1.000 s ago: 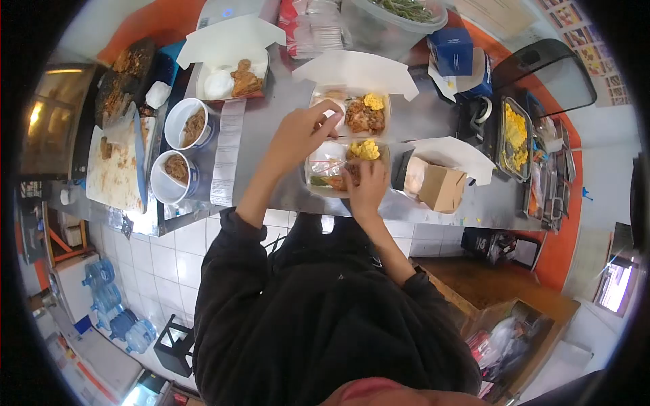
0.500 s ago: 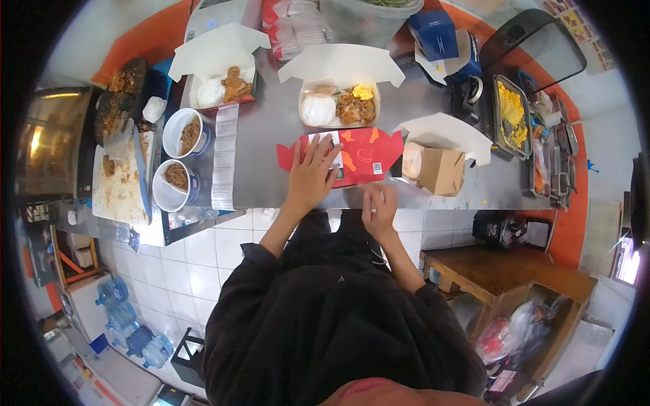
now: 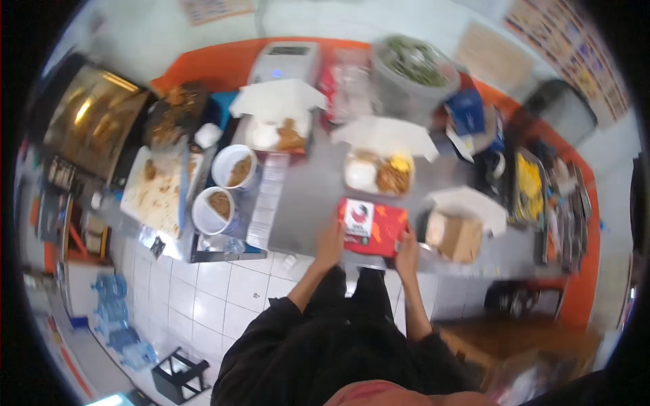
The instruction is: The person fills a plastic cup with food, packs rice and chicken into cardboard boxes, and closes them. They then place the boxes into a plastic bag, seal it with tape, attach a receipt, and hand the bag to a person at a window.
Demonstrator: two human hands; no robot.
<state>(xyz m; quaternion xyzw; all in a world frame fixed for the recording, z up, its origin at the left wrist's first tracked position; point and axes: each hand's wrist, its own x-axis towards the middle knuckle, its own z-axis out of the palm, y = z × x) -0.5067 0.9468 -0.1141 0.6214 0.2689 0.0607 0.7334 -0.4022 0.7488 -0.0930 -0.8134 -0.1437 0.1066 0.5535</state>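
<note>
A closed red food box (image 3: pixel 386 230) with a white printed panel lies at the front edge of the steel counter. My left hand (image 3: pixel 330 243) holds its left side, and my right hand (image 3: pixel 407 256) grips the right side; the fingers are partly blurred. Just behind it stands an open meal box (image 3: pixel 361 177) with rice, chicken pieces and something yellow. To the right is another open box (image 3: pixel 467 201) with a brown carton (image 3: pixel 462 238) inside. A further open box (image 3: pixel 290 137) with rice and fried chicken sits at the back left.
Two paper tubs (image 3: pixel 220 177) of food and a long receipt (image 3: pixel 266 203) lie left of centre. Farther left is a soiled cutting board (image 3: pixel 157 193) with a blue knife. A bin of greens (image 3: pixel 413 88) stands behind. Yellow food fills a tray (image 3: pixel 530 186) at right.
The red box's side flaps, spread before, are now in at the sides. My left hand has moved from its top to its left side, my right hand up to its right side. The view has shifted.
</note>
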